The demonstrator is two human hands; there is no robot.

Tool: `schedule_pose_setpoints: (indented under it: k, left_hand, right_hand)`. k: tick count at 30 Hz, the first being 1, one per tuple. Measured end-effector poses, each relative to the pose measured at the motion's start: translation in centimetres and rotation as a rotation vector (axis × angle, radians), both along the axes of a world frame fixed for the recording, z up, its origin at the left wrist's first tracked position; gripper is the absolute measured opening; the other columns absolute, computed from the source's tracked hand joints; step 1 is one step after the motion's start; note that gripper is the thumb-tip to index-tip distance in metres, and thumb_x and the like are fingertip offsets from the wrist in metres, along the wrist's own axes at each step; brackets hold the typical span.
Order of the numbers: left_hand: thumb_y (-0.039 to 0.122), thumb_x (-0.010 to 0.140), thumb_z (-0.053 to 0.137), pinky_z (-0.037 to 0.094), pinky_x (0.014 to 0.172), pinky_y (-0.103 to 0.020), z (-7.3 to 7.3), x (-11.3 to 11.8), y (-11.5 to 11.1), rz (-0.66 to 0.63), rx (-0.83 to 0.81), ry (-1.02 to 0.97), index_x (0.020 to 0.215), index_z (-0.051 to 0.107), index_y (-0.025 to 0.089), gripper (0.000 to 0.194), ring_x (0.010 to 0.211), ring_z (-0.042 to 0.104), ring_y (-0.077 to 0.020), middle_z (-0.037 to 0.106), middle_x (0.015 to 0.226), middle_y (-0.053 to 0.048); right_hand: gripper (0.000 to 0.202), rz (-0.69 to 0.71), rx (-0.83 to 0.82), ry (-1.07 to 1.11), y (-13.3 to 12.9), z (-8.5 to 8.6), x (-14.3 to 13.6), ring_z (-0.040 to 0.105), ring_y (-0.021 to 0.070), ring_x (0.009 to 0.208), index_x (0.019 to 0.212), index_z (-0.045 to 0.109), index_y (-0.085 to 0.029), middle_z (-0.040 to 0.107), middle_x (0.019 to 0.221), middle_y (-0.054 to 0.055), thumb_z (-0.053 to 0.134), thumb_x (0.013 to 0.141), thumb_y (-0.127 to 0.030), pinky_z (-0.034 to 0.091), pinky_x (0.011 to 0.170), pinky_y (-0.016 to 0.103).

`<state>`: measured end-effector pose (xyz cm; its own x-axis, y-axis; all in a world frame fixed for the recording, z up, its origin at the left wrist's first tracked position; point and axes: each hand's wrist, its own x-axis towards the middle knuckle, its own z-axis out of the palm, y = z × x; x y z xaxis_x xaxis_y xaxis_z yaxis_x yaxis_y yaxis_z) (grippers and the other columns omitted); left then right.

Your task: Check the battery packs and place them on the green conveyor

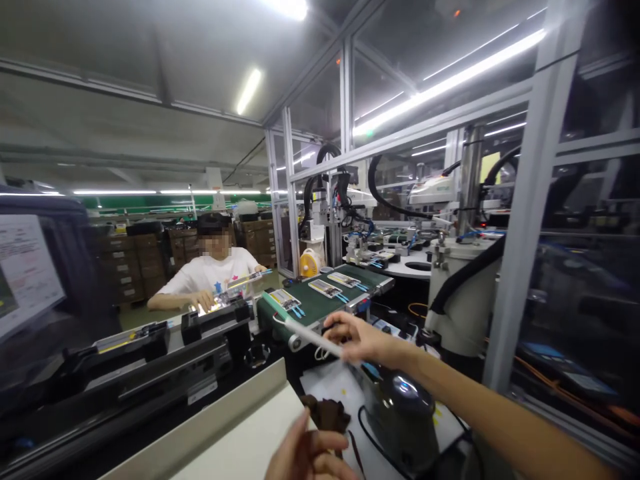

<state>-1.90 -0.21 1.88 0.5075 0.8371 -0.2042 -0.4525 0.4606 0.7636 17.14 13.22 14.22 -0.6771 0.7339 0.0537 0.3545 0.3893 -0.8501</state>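
Observation:
My right hand grips the near end of a thin, flat pale piece, seen almost edge-on. Blue leads show just below that hand, and they may belong to the piece. My left hand is at the bottom of the view, thumb and fingers apart, with nothing visible in it. A crumpled dark brown thing lies just beyond its fingertips. Beneath my right forearm stands a shiny dark rounded housing. Beyond my right hand, several flat rectangular units with blue leads lie on a green conveyor belt.
A cream tray or panel with a raised edge lies at front left. Past it runs a metal fixture line, where a co-worker in a white shirt is working. An aluminium-framed enclosure with robot arms stands at right.

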Motion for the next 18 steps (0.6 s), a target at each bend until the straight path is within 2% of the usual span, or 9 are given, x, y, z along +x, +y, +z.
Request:
schedule_pose_setpoints:
  k: [2, 4, 6, 8, 10, 12, 14, 18]
  left_hand:
    - [0.074, 0.075, 0.047, 0.048, 0.062, -0.024, 2.2, -0.5, -0.9, -0.145, -0.077, -0.152, 0.107, 0.066, 0.001, 0.082, 0.063, 0.070, -0.0184, 0.076, 0.083, -0.018]
    - [0.074, 0.076, 0.043, 0.048, 0.061, -0.026, 4.2, -0.7, -1.8, -0.185, -0.145, -0.182, 0.106, 0.066, -0.001, 0.084, 0.065, 0.070, -0.0217, 0.075, 0.085, -0.020]
    - [0.062, 0.079, 0.049, 0.049, 0.069, -0.029, 5.1, -0.7, -2.6, -0.157, -0.130, -0.165, 0.104, 0.065, -0.002, 0.070, 0.078, 0.071, -0.0267, 0.073, 0.092, -0.023]
    - [0.041, 0.076, 0.060, 0.049, 0.074, -0.032, 4.8, -0.4, -3.2, -0.119, -0.017, -0.139, 0.109, 0.061, 0.001, 0.052, 0.088, 0.070, -0.0294, 0.071, 0.101, -0.024]
    - [0.031, 0.071, 0.068, 0.050, 0.071, -0.034, 3.8, 0.1, -3.2, -0.083, 0.086, -0.100, 0.111, 0.057, 0.007, 0.048, 0.082, 0.071, -0.0290, 0.072, 0.098, -0.021]
    - [0.035, 0.072, 0.072, 0.052, 0.064, -0.036, 2.5, 0.7, -3.0, -0.003, 0.128, -0.054, 0.107, 0.053, 0.014, 0.045, 0.069, 0.072, -0.0279, 0.073, 0.084, -0.014]
    - [0.042, 0.075, 0.072, 0.053, 0.064, -0.037, 1.5, 1.2, -2.8, 0.103, 0.144, 0.009, 0.107, 0.049, 0.017, 0.047, 0.066, 0.071, -0.0273, 0.073, 0.077, -0.010]
    - [0.049, 0.074, 0.073, 0.054, 0.067, -0.037, 1.0, 1.7, -3.2, 0.292, 0.246, 0.237, 0.114, 0.048, 0.018, 0.056, 0.068, 0.071, -0.0258, 0.073, 0.084, -0.010]
  right_hand:
    - [0.074, 0.179, 0.026, 0.041, -4.3, -0.1, 1.1, 0.062, 0.0179, 0.104, 0.119, 0.051, -0.022, 0.065, 0.113, 0.002, 0.078, 0.052, -0.014, 0.048, 0.093, 0.028]
    - [0.076, 0.359, 0.197, 0.042, -7.6, -0.4, 1.9, 0.062, 0.0196, 0.103, 0.121, 0.054, -0.020, 0.064, 0.114, 0.004, 0.078, 0.049, -0.015, 0.048, 0.095, 0.031]
    - [0.077, 0.405, 0.418, 0.003, -9.6, -1.2, 2.3, 0.061, 0.0221, 0.107, 0.128, 0.051, -0.019, 0.063, 0.119, 0.007, 0.075, 0.055, -0.016, 0.048, 0.097, 0.034]
    - [0.071, 0.277, 0.637, -0.027, -10.6, -2.7, 2.6, 0.054, 0.0237, 0.120, 0.133, 0.047, -0.021, 0.058, 0.130, 0.010, 0.064, 0.065, -0.008, 0.045, 0.103, 0.037]
    - [0.068, 0.054, 0.786, 0.002, -11.1, -4.4, 2.6, 0.047, 0.0232, 0.129, 0.135, 0.044, -0.023, 0.052, 0.137, 0.011, 0.051, 0.071, -0.001, 0.042, 0.107, 0.041]
    - [0.058, -0.170, 0.818, 0.077, -11.3, -6.0, 2.3, 0.051, 0.0220, 0.126, 0.131, 0.047, -0.024, 0.055, 0.133, 0.011, 0.048, 0.076, -0.002, 0.046, 0.104, 0.040]
    - [0.041, -0.308, 0.770, 0.163, -11.7, -7.1, 1.7, 0.059, 0.0203, 0.114, 0.120, 0.053, -0.024, 0.062, 0.121, 0.009, 0.052, 0.082, -0.010, 0.053, 0.096, 0.034]
    - [0.016, -0.409, 0.750, 0.262, -12.5, -7.9, -0.4, 0.065, 0.0182, 0.096, 0.101, 0.060, -0.025, 0.067, 0.100, 0.005, 0.057, 0.086, -0.019, 0.055, 0.085, 0.029]
